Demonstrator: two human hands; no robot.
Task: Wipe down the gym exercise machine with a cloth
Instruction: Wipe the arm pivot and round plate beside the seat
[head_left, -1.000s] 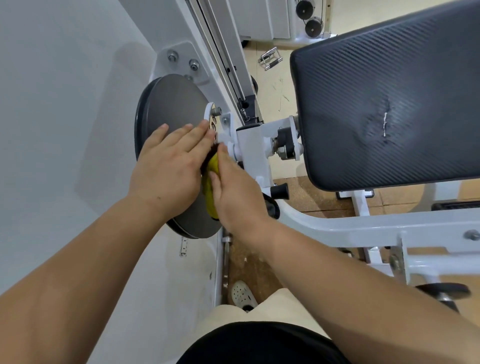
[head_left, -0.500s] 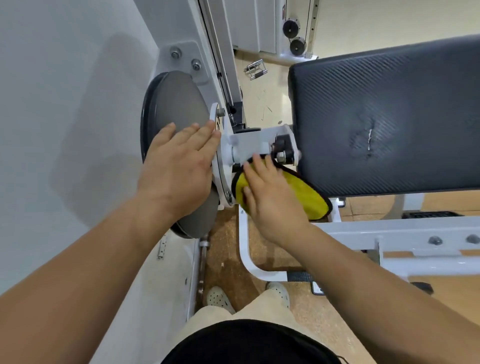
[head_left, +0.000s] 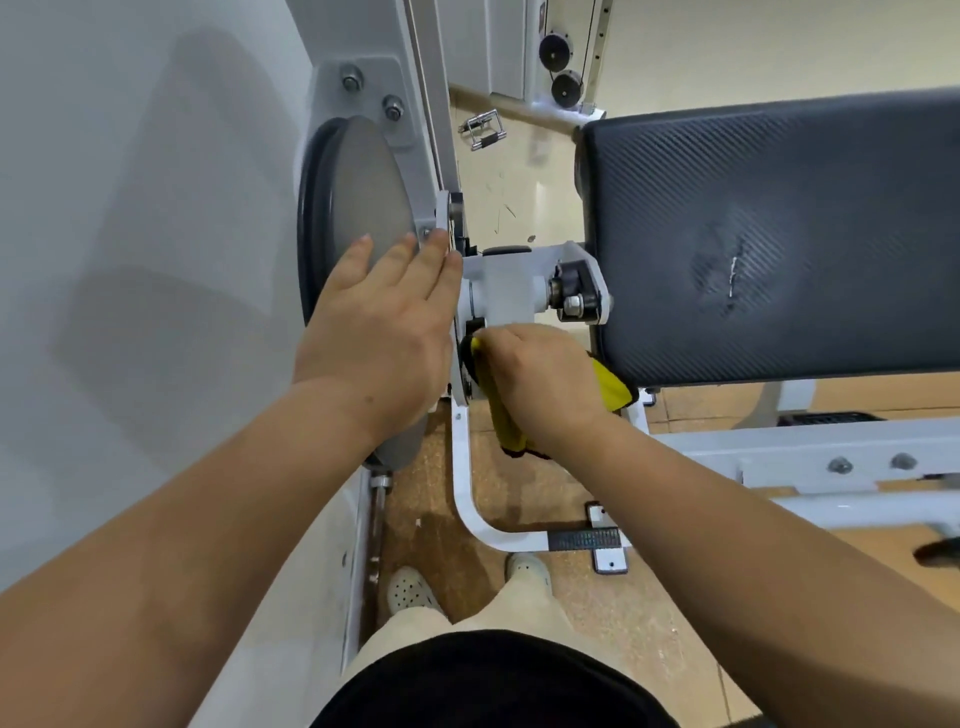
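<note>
The right grip (head_left: 540, 374) sits further left than before, clutching the bunched cloth (head_left: 506, 423) at the pivot (head_left: 498, 286); the left grip (head_left: 379, 322) lies released on the disc (head_left: 358, 192).

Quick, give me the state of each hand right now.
Left hand: open, fingers straight, resting flat on the grey disc.
Right hand: closed, gripping the yellow cloth.

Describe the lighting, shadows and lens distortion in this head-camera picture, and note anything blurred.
Head view: soft, even light; broad faint shadow on the white panel beside the grey disc; wide-angle lens bows the edges of the black pad and swells the forearms; the dark object at the lower right edge is smeared.
</note>
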